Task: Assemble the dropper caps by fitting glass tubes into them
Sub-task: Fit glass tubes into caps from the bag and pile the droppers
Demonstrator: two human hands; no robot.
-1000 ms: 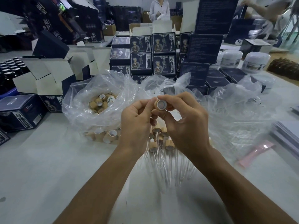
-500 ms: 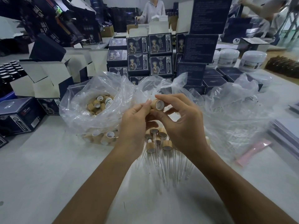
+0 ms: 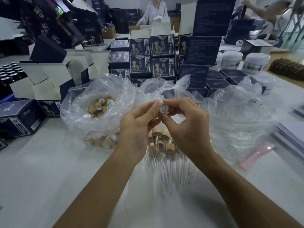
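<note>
A bamboo-coloured dropper cap (image 3: 164, 108) is held up at the centre, its open white inside facing me. My right hand (image 3: 185, 127) pinches it between thumb and fingers. My left hand (image 3: 137, 129) is right beside it, thumb tip touching the cap's left edge, other fingers curled; whether it holds a glass tube is hidden. Below the hands, several assembled droppers (image 3: 164, 145) lie on the table, glass tubes (image 3: 171, 171) pointing toward me. A clear plastic bag (image 3: 82, 116) at left holds several loose caps (image 3: 100, 106).
A second crumpled clear bag (image 3: 243, 116) lies at right, with a pink sachet (image 3: 256, 155) and stacked grey sheets (image 3: 291, 140) beside it. Dark blue boxes (image 3: 153, 58), open white cartons (image 3: 46, 79) and white jars (image 3: 255, 63) stand behind. People work at the far tables.
Both hands stay together on the cap and have barely shifted. The camera view has tilted slightly.
</note>
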